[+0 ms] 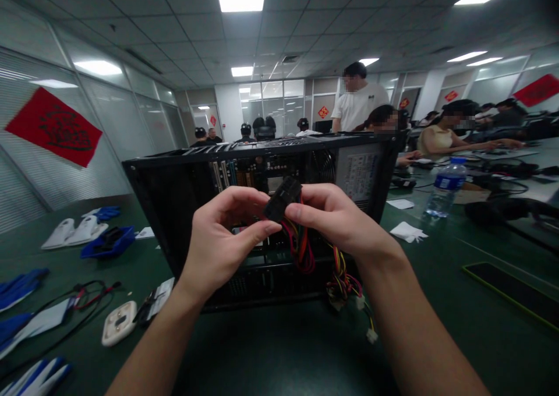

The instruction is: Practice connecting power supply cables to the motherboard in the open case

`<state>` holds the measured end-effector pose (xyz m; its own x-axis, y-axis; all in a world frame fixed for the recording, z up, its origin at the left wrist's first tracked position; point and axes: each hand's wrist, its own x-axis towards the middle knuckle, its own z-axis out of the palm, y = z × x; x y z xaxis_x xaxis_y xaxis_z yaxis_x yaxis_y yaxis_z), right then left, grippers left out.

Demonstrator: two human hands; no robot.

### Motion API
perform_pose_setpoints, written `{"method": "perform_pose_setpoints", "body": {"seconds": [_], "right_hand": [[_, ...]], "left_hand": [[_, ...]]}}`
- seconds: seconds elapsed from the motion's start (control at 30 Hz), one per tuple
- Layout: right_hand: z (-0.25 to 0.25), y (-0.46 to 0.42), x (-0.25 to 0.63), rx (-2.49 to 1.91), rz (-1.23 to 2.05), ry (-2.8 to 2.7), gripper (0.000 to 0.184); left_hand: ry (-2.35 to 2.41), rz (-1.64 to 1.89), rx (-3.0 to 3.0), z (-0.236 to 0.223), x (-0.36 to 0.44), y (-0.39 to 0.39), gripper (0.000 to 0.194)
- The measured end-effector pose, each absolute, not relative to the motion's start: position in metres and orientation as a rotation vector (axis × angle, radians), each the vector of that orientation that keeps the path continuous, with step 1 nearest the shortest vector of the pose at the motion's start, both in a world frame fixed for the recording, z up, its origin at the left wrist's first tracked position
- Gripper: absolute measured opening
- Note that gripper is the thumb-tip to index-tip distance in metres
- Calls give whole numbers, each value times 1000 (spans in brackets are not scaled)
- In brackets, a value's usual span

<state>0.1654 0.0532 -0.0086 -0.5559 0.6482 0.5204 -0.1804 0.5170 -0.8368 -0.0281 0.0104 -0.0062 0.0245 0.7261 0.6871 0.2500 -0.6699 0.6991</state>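
Note:
My right hand point(329, 212) pinches a black multi-pin power connector point(283, 199) between thumb and fingers, in front of the computer case. Coloured wires point(301, 247) hang from the connector in a loop. Beside its left end, my left hand point(229, 233) is curved with thumb and fingers apart; the fingertips reach the connector's edge, and whether they touch is unclear. Behind both hands, the black computer case point(146, 209) stands with its side open, showing a power supply point(356, 174) at the upper right. More cables with white plugs point(343, 285) dangle at its lower right.
On the left lie a blue tray point(109, 243), white-and-blue gloves point(37, 375), a black cable point(56, 340) and a whitish oval-cornered object point(119, 323). To the right are a water bottle point(446, 189), crumpled tissue point(408, 232) and a dark mat point(515, 294). Other people sit and stand beyond.

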Motion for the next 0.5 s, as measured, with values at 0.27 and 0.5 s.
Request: {"method": "perform_pose_setpoints", "body": {"seconds": [0.27,0.5], "right_hand": [[-3,43,152,-415,908,-1772,33],[-6,42,144,-453,766,-1719,34]], "left_hand": [[1096,1837,1888,-9,-26,12,32],[1177,1859,1873,-10,-20,7,35]]}}
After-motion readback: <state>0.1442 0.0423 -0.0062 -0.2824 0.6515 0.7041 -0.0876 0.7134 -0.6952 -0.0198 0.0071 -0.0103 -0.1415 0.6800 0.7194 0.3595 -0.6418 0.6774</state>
